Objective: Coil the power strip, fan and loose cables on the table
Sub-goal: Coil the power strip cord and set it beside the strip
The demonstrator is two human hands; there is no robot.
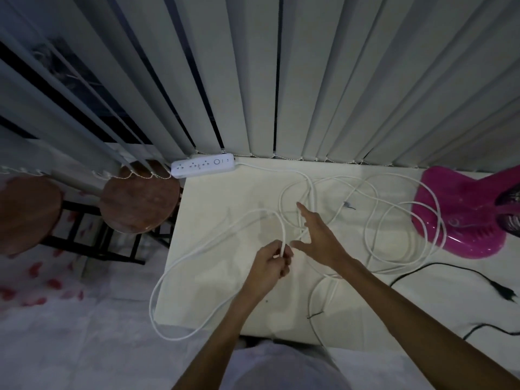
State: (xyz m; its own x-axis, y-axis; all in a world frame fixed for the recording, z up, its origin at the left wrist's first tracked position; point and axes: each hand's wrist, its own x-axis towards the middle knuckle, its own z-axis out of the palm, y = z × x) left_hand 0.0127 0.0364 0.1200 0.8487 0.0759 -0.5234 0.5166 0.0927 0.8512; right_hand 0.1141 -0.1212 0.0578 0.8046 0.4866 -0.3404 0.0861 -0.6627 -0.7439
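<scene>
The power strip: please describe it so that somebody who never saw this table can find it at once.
Start at the pale table under the vertical blinds. Go to its far left corner, beside the round brown stool. There lies the power strip: a flat white bar with sockets and a round switch, unlike the thin cables and the pink fan.

The left forearm (222, 333) and right forearm (422, 313) were bare right back to the lower edge of the view. The left grip (270, 263) and right grip (318, 240) had slim fingers. Low between the arms showed a pale grey-lilac garment (270, 370), plain, soft and lightly creased.
</scene>
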